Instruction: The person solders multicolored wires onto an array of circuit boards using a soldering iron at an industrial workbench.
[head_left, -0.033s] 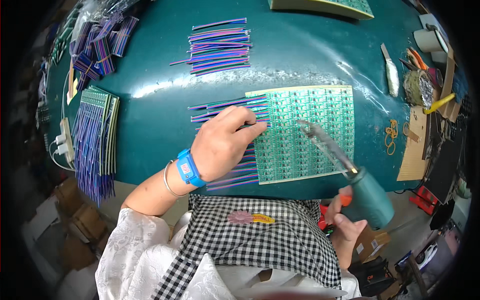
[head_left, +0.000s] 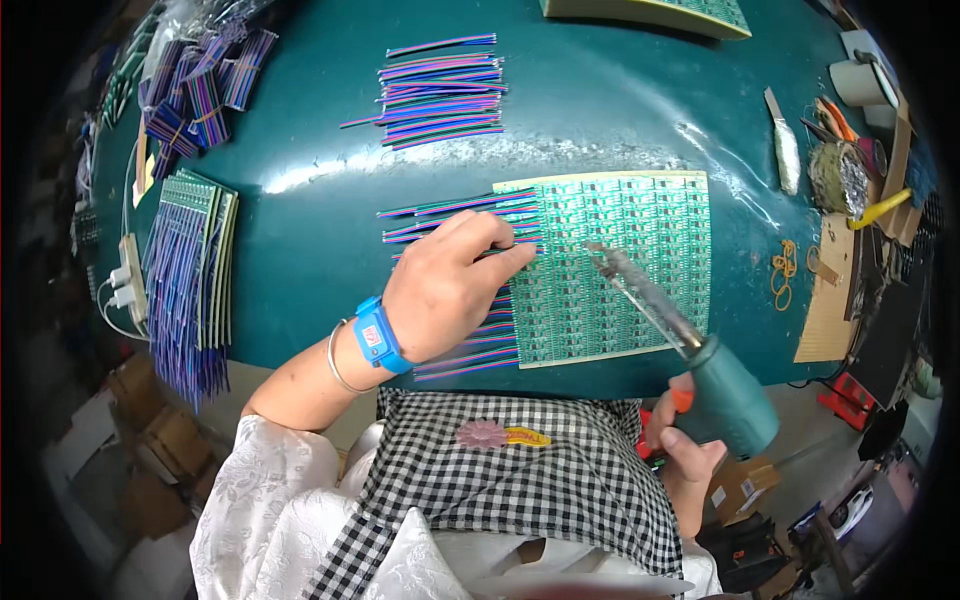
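A green circuit board panel (head_left: 620,270) made of many small repeated sections lies on the mat in front of me. Flat multicoloured wires (head_left: 465,208) extend leftward from its left edge. My left hand (head_left: 440,285), thumb and forefinger pinched, holds a wire end at that edge; the palm covers other wires. A blue strap (head_left: 377,337) and a bangle circle this wrist. In my right hand (head_left: 685,440) is a soldering iron (head_left: 735,400) with a thick green handle. Its dark tip hovers over the panel, right of my left fingertips; whether it touches is unclear.
Loose wires (head_left: 440,95) lie beyond the panel. Wired boards (head_left: 190,280) are stacked at left, near bundled wires (head_left: 205,100) and a power strip (head_left: 130,290). At right are rubber bands (head_left: 784,270), a wrapped blade (head_left: 785,150) and cardboard (head_left: 828,300). Another panel stack (head_left: 650,15) sits at the far edge.
The soldering iron has shifted slightly left, its tip closer to my left fingertips. My left hand stays in place on the wire.
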